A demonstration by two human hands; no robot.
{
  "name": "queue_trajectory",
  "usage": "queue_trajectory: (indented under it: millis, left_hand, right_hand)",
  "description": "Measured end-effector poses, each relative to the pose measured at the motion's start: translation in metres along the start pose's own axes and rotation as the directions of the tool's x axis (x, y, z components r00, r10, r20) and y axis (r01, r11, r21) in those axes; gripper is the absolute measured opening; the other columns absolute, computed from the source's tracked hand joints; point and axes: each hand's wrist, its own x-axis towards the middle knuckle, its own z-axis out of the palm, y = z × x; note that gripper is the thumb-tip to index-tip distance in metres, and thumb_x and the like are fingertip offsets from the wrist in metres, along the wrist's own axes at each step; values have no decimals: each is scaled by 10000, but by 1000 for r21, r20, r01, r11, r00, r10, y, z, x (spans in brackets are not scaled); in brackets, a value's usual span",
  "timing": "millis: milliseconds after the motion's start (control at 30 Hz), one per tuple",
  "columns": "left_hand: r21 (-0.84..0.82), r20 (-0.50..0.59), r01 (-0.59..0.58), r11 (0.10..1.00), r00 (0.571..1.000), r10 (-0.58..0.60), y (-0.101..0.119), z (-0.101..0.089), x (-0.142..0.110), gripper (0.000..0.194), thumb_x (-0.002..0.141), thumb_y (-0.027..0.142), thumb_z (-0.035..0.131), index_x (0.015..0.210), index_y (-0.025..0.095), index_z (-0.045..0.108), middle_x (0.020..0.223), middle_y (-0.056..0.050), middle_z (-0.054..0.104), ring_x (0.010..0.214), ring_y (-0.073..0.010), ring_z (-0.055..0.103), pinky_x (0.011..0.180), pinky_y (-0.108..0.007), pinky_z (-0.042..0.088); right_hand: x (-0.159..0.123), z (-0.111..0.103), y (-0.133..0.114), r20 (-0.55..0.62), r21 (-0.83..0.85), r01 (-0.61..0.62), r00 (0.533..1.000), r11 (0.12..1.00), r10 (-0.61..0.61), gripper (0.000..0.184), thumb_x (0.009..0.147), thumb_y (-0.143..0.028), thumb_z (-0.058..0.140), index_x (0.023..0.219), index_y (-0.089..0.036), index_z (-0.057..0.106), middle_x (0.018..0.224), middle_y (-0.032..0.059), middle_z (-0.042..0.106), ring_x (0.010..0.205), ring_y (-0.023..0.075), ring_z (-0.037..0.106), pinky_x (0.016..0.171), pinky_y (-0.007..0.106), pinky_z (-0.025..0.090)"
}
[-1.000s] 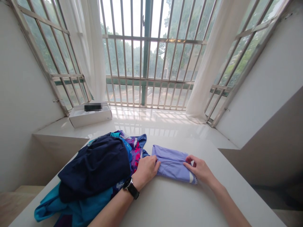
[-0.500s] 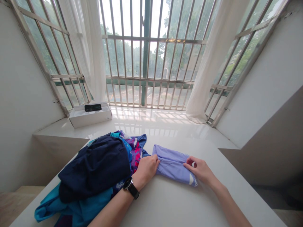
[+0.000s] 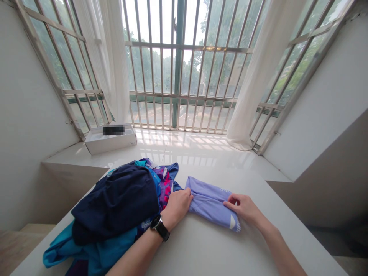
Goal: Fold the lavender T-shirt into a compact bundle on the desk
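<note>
A lavender folded garment (image 3: 209,199) with white print at its right end lies flat on the white table. My left hand (image 3: 178,203), with a black watch on the wrist, is closed on the garment's left end. At the other end, the thumb and fingers of my right hand (image 3: 241,206) pinch the upper layer of cloth. Just left of my left hand sits a heap of clothes, with a dark navy garment (image 3: 117,199) on top. Teal cloth (image 3: 112,249) and a purple and pink patterned piece (image 3: 165,186) stick out beneath it.
A white open box (image 3: 112,143) with a blurred-out dark object on it stands on the window ledge (image 3: 184,143) at the back left. Barred windows and white curtains (image 3: 244,115) border the ledge. The white table (image 3: 218,249) carries the clothes.
My right hand and the garment's right end have shifted very slightly down and right. My left hand keeps its hold, and the clothes heap stays put.
</note>
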Motion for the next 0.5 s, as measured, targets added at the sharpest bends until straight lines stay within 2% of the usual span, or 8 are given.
queue_trajectory:
  millis: [300,500]
  left_hand:
    - [-6,1,-14,1000,1000,14,-1,3,-1,205,1007,301,442,1009,169,599,929,-102,734,876,-258,714,734,-316,492]
    - [-32,-37,-37,999,999,36,-1,4,-2,218,1012,281,408,1007,169,595,941,-96,724,880,-239,703,724,-298,478]
  right_hand:
    - [-1,-3,-2,36,-64,-2,999,998,4,402,820,-574,593,713,-201,697,723,24,711,689,191,589,646,293,402]
    - [-2,-4,-1,83,-76,14,997,997,-8,410,817,-565,596,687,-192,704,701,28,698,690,196,585,649,291,402]
